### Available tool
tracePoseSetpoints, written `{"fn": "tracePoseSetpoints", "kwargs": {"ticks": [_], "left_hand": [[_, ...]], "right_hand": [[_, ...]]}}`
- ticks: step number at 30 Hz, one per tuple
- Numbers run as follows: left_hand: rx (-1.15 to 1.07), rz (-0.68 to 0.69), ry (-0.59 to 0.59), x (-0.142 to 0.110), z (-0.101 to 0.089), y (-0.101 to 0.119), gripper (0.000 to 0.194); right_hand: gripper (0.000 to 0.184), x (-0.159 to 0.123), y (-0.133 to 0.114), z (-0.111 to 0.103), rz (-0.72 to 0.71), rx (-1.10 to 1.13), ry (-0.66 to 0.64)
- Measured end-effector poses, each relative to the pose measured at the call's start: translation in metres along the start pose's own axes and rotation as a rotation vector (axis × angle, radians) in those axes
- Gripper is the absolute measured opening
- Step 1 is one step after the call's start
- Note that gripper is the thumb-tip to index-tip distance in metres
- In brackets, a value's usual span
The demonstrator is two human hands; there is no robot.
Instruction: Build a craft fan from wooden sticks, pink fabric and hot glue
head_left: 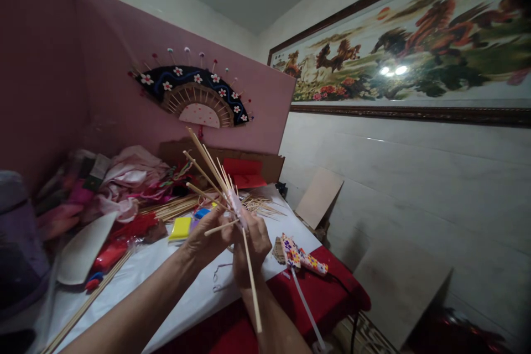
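Observation:
Both my hands hold a bundle of thin bamboo sticks that fans out upward and to the left. My left hand pinches the bundle near its bound point, where pale tape or thread wraps it. My right hand grips the same point from the right, and one long stick runs down past my wrist. The hands are raised above a table covered in white sheet.
On the table lie loose bamboo sticks, a yellow block, pink and red cloth, a patterned glue gun with a cord, and a red cloth. A decorated fan hangs on the pink board. Cardboard pieces lean against the right wall.

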State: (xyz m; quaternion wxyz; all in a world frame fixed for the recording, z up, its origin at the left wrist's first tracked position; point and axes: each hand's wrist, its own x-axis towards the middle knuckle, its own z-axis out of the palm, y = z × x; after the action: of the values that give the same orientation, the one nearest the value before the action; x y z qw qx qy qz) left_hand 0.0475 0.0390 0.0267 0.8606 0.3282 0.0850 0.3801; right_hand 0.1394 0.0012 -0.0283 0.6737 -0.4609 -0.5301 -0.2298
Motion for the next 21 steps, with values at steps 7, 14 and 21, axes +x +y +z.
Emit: {"fn": "tracePoseSetpoints", "kwargs": {"ticks": [7,14,21], "left_hand": [[-0.123,0.03,0.011,-0.004,0.014,0.005,0.01],[-0.214,-0.015,0.153,-0.005,0.019,0.011,0.009],[-0.246,-0.021,0.146,-0.007,0.021,0.012,0.011]], "right_hand": [[0.026,-0.001,0.0,0.002,-0.018,-0.033,0.006],[0.02,0.003,-0.01,0.001,-0.032,-0.036,0.067],[0.021,0.0,-0.007,0.0,-0.077,0.049,0.069]]}}
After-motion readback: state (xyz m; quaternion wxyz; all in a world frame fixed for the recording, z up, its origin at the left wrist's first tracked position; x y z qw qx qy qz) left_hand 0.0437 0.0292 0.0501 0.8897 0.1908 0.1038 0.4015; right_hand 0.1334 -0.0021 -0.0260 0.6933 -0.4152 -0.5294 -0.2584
